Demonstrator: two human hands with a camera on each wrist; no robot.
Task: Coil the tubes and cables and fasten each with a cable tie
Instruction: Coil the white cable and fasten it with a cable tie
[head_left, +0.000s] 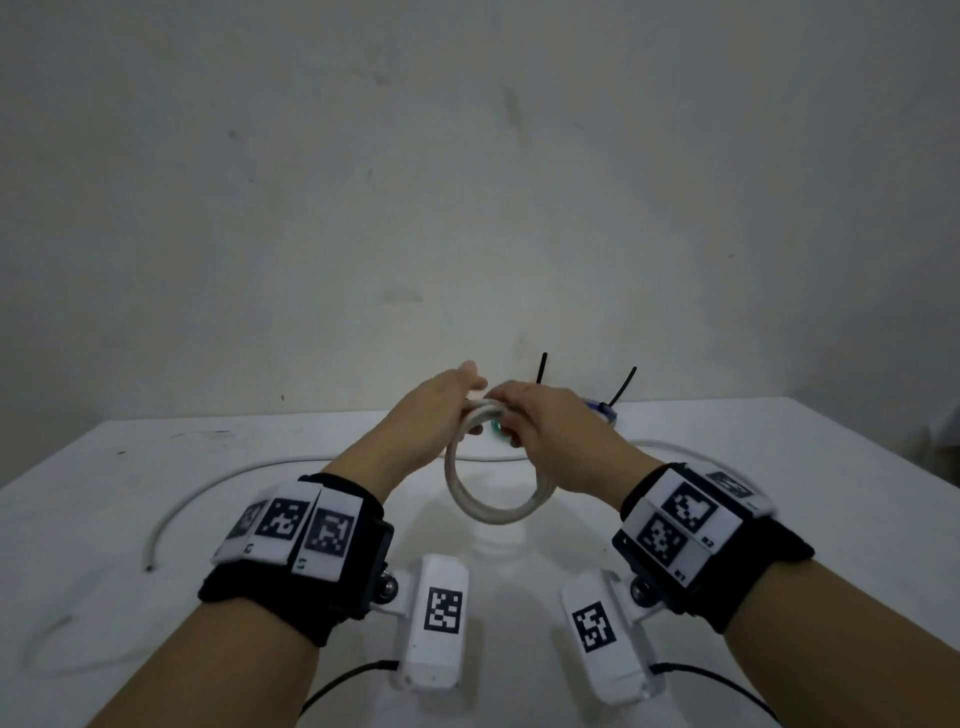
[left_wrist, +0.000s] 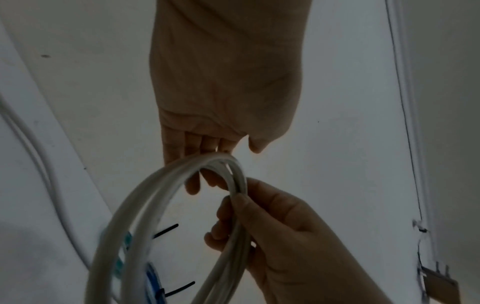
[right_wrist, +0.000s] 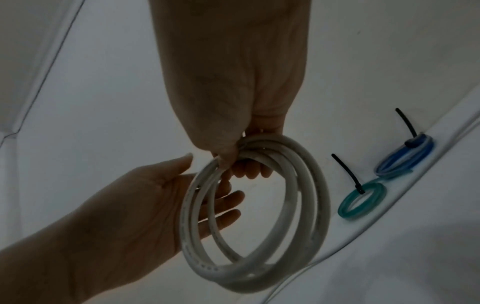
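Now the white cable (head_left: 485, 499) is being coiled in the air above the table (head_left: 779, 519), and this is the step in hand. The coil has several turns and hangs upright between both hands.

The right hand (head_left: 545, 421) grips the top of the coil; in the right wrist view its fingers curl around the bundled turns there. The left hand (head_left: 441, 410) is beside it on the top of the coil, with fingers mostly straight and relaxed; in the right wrist view they lie against the turns and seem to guide them, not to clamp.

Part of the cable is not coiled yet. A loose length (head_left: 208, 488) lies on the table to the left of the coil, and another run goes off to the right of it.

Beyond the coil, near the far table edge, lie a green coil (right_wrist: 362, 200) and a blue coil (right_wrist: 405, 158), each with a black tie (right_wrist: 346, 173) already on it, so I judge two items are finished.

The next move probably calls for the left hand to bring up more loose length and lay one more turn under the right grip. The turns look stiff, so they may spring open if the grip loosens. I cannot see a free tie for this coil.
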